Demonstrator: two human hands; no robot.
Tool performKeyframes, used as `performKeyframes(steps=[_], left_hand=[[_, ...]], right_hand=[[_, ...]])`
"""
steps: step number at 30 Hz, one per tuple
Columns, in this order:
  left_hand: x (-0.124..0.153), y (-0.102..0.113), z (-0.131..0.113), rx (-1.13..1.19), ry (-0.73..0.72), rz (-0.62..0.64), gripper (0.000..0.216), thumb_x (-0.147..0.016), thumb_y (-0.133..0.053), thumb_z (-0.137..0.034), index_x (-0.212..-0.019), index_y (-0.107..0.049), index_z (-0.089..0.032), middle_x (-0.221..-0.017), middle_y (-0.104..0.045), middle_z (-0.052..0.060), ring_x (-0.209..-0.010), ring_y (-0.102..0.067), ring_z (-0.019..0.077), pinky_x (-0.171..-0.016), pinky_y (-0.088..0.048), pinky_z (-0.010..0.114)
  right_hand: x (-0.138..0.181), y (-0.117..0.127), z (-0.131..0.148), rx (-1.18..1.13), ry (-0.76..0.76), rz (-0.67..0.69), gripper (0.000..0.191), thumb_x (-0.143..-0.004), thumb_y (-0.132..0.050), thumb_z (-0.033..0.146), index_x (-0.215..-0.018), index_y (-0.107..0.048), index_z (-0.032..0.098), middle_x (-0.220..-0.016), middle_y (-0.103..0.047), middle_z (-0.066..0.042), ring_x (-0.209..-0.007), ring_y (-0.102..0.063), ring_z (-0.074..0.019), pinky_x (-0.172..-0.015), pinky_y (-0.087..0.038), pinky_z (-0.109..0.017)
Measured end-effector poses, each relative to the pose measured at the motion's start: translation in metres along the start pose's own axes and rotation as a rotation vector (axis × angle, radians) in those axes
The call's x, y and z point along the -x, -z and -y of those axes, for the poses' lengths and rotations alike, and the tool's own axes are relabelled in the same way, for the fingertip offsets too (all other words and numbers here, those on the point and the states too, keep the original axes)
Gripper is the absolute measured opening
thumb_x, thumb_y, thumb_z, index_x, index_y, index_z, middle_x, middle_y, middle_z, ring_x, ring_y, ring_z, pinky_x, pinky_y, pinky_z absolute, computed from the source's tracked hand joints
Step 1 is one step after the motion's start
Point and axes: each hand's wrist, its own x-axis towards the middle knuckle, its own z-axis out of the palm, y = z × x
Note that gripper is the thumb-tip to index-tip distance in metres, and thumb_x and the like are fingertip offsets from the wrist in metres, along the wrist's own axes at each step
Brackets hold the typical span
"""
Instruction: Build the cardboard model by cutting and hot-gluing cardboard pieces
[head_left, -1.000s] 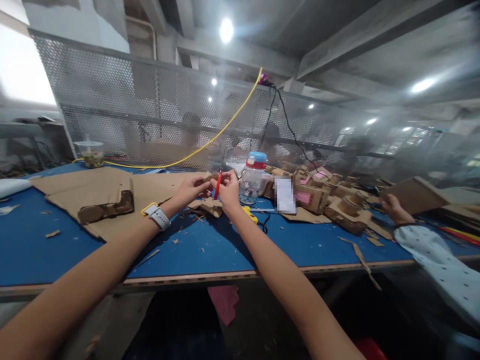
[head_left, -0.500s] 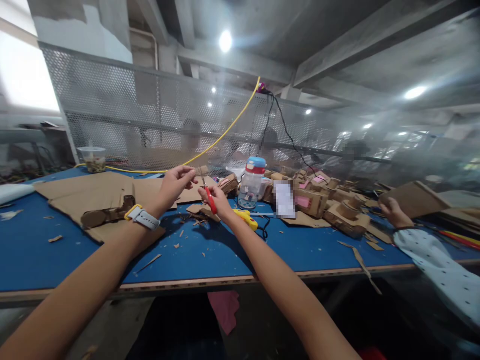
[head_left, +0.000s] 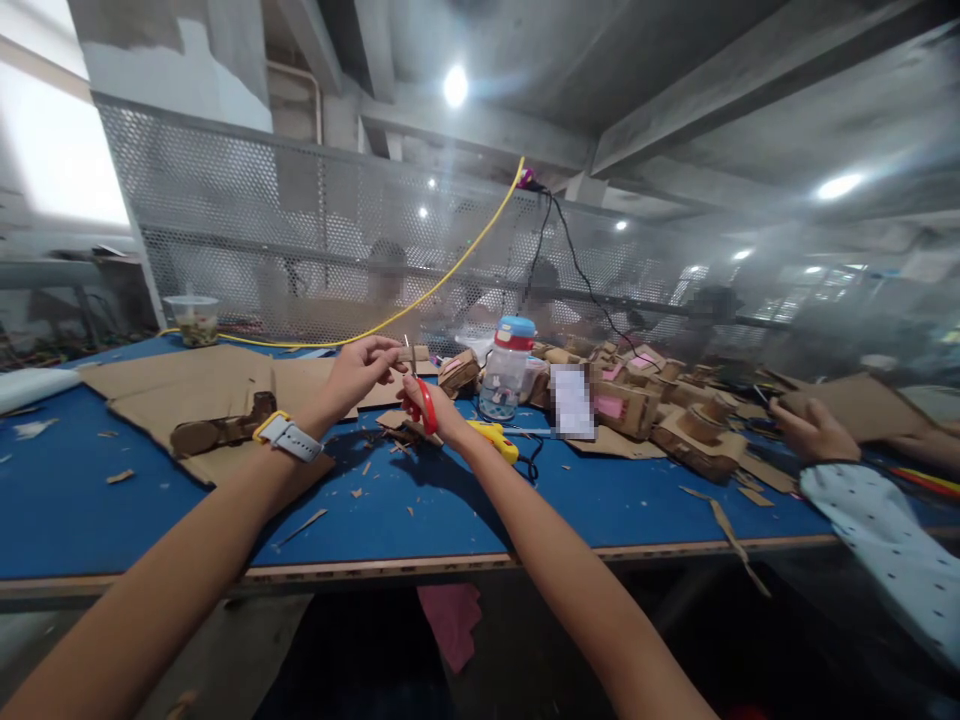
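In my right hand (head_left: 420, 405) are red-handled scissors (head_left: 428, 408), their blades pointing up and away from me. The fingers of my left hand (head_left: 364, 372), which wears a watch (head_left: 289, 436) at the wrist, pinch a small cardboard piece (head_left: 407, 354) right by the blades. Whether the blades touch it I cannot make out. Below my hands lie cardboard scraps (head_left: 409, 427) on the blue table. A yellow glue gun (head_left: 495, 440) rests just right of my right wrist. Left of my watch, a brown cardboard part (head_left: 217, 435) lies on a large flat cardboard sheet (head_left: 169, 385).
A water bottle (head_left: 507, 375) with a blue and red lid stands behind the glue gun. Several built cardboard models (head_left: 694, 435) fill the right side. A co-worker's hand (head_left: 814, 430) holds cardboard (head_left: 870, 405) there. A plastic tub (head_left: 193, 322) stands back left.
The scissors have turned in my right hand, so the handle loop shows wider. At the right, the co-worker's hand has shifted and another arm now shows. The view has moved slightly.
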Motion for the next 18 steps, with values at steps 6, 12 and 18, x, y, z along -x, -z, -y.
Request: performKeyframes(steps=[6, 12, 18], left_hand=[[0.0011, -0.0016, -0.0014, -0.056, -0.045, -0.016, 0.031, -0.072, -0.07, -0.044, -0.081, -0.06, -0.016, -0.07, -0.071, 0.006, -0.06, -0.061, 0.0148, -0.059, -0.048, 0.026], [-0.0007, -0.0016, 0.0023, -0.007, -0.065, -0.027, 0.038, -0.064, -0.074, -0.052, -0.071, -0.065, -0.016, -0.065, -0.067, 0.005, -0.057, -0.056, 0.0135, -0.057, -0.046, 0.026], [-0.0002, 0.0009, 0.005, 0.041, -0.044, 0.024, 0.034, -0.061, -0.077, -0.046, -0.07, -0.068, -0.015, -0.062, -0.063, 0.002, -0.055, -0.053, 0.012, -0.055, -0.043, 0.025]], right_hand=[[-0.0007, 0.0003, 0.0011, -0.007, 0.047, -0.016, 0.056, -0.08, -0.05, 0.071, -0.067, -0.056, 0.017, -0.058, -0.052, 0.003, -0.051, -0.043, -0.0087, -0.052, -0.035, -0.022], [-0.0007, -0.0001, 0.0013, -0.015, 0.019, 0.008, 0.059, -0.075, -0.053, 0.075, -0.066, -0.057, 0.017, -0.055, -0.05, 0.004, -0.05, -0.044, -0.0088, -0.051, -0.036, -0.022], [-0.0008, -0.0004, -0.0001, -0.021, 0.037, 0.013, 0.066, -0.067, -0.051, 0.083, -0.063, -0.056, 0.017, -0.055, -0.051, 0.003, -0.049, -0.044, -0.0082, -0.049, -0.036, -0.022]])
